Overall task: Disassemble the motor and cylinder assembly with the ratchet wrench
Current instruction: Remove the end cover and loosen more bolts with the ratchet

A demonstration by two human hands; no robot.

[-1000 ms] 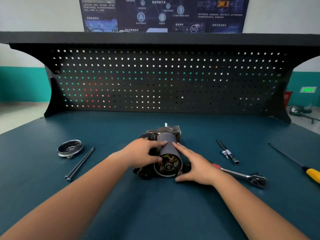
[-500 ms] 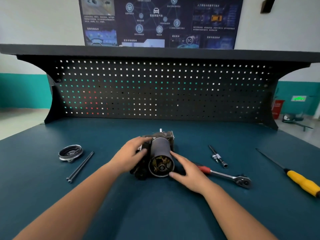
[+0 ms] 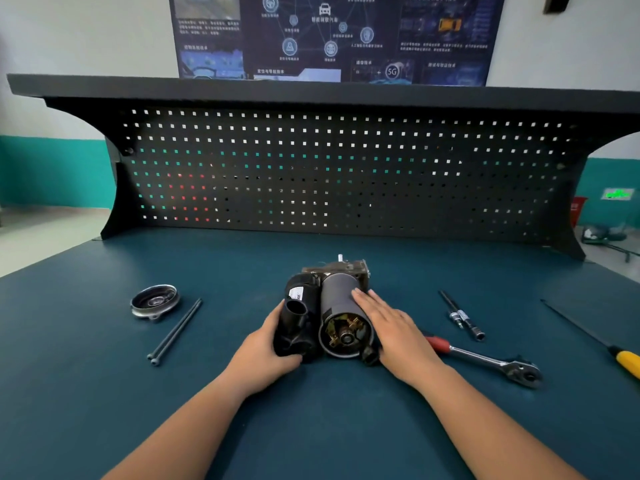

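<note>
While the blue tabletop carries everything, the motor and cylinder assembly lies at its middle, its open motor end facing you. Your left hand grips the black cylinder part on the assembly's left; your right hand lies flat, fingers straight, against the motor's right side. Just right of that hand lies the ratchet wrench, untouched. Well left lie 2 long bolts beside a round metal cap.

A workshop: a teal workbench backed by a black pegboard, hand tools lying about.
</note>
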